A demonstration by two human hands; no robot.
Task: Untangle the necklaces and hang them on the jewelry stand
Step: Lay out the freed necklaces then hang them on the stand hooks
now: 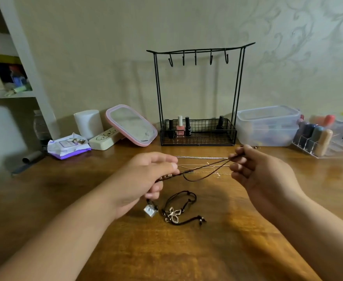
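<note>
Inside wire basket (198, 139): nail polish bottles (180, 126) | lidded tub (267, 126): contents unclear

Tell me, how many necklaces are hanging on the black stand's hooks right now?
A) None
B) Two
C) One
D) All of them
A: every hook on the jewelry stand is bare. The left hand and right hand stretch a dark cord necklace between them, and the flower-pendant necklace lies on the table.
</note>
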